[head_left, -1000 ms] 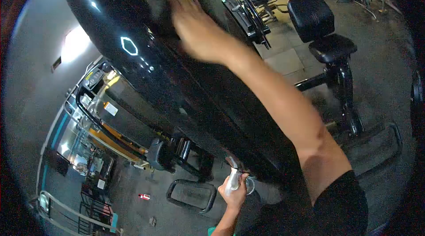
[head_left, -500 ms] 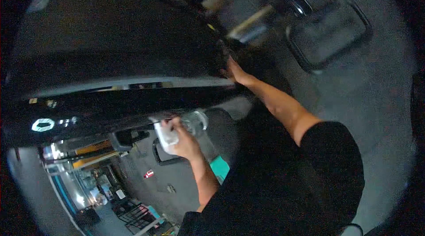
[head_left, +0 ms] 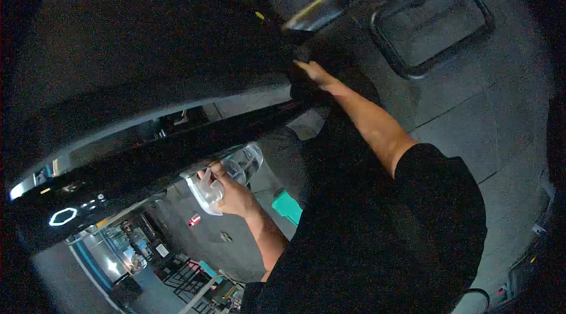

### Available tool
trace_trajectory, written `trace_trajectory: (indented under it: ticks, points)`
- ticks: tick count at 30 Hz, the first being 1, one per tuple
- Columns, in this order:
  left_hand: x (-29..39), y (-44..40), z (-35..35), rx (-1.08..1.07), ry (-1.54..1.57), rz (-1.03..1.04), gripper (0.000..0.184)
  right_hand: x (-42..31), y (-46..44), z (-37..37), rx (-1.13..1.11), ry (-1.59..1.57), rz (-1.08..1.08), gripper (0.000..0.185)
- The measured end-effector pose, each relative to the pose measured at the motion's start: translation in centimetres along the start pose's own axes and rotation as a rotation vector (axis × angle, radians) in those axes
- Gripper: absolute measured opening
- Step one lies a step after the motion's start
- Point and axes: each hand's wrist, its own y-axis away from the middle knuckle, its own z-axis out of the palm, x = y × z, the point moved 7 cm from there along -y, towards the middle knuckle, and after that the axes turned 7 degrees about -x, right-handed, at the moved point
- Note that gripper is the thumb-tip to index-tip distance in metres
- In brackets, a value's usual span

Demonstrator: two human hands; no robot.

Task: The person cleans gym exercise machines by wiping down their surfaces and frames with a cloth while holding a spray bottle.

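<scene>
My left hand (head_left: pixel 231 192), at the lower middle of the head view, is closed around a clear plastic container (head_left: pixel 203 195) with a pale rim. More clear plastic (head_left: pixel 252 158) shows just beyond the fingers. Close above it runs a large, dark, glossy curved panel (head_left: pixel 141 48), like a vehicle body. Stretched up and forward, my right hand (head_left: pixel 317 75) is at the panel's right end. Its fingers look curled, with a small dark grey shape beside them; what they hold, if anything, is lost in the dark.
A black tubular frame (head_left: pixel 424 72) stands on grey tiled floor (head_left: pixel 466 119) at upper right. Below the panel are a turquoise object (head_left: pixel 288 206), a small red and white item (head_left: pixel 194 219) and a dark rack (head_left: pixel 183 275). An octagonal light (head_left: pixel 63 216) shines on the panel.
The view has shifted and grown sharper. My right hand lay with fingers extended against the panel; now they look curled. My left hand keeps hold of the container and sits slightly lower left.
</scene>
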Motion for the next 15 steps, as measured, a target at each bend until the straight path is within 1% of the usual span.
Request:
trace_trajectory:
  ticks: [1,2,3,4,5,6,8,9,10,11,12,13,14,15]
  points:
    - [0.0,0.1,-0.1,0.027,-0.038,-0.011,0.043,-0.6,2.7,-0.4,-0.001,0.012,0.002,0.048]
    - [-0.2,0.1,-0.2,0.034,-0.032,-0.021,0.043,-1.2,5.4,-0.4,-0.123,-0.121,-0.118,0.048]
    - [0.1,0.1,-0.2,0.016,-0.059,0.027,0.045,-2.3,8.1,0.4,-0.245,-0.255,-0.238,0.047]
    - [0.3,-0.1,0.0,-0.001,-0.082,0.077,0.046,-3.0,10.4,1.4,-0.246,-0.241,-0.237,0.047]
    - [0.2,-0.2,0.2,0.004,-0.074,0.069,0.046,-3.4,12.8,2.2,-0.201,-0.257,-0.215,0.047]
    - [0.5,-0.2,0.3,0.001,-0.064,0.12,0.046,-3.7,15.0,2.7,-0.155,-0.277,-0.186,0.047]
    - [1.6,-0.3,0.6,-0.018,-0.034,0.194,0.044,-5.8,16.8,6.9,-0.184,-0.012,-0.309,0.05]
    - [2.4,-0.2,0.9,-0.03,-0.015,0.215,0.043,-9.5,19.3,10.6,-0.105,0.264,-0.371,0.054]
    - [2.9,-0.2,1.0,-0.025,-0.061,0.208,0.044,-14.1,21.8,15.0,-0.217,0.41,-0.703,0.053]
    - [3.1,-0.1,0.9,-0.024,-0.114,0.2,0.044,-18.1,24.0,18.2,-0.19,0.588,-1.007,0.051]
    - [3.4,0.1,1.0,-0.027,-0.167,0.261,0.044,-20.9,25.0,19.9,-0.138,0.546,-1.118,0.054]
    - [4.0,0.1,1.0,-0.03,-0.21,0.331,0.044,-23.4,25.7,21.5,-0.166,0.486,-1.244,0.055]
    - [4.7,0.2,1.1,-0.033,-0.198,0.313,0.039,-25.5,27.0,22.6,-0.136,0.584,-1.364,0.059]
    - [5.1,0.2,1.2,-0.04,-0.19,0.317,0.039,-25.6,26.8,23.0,-0.126,0.59,-1.367,0.059]
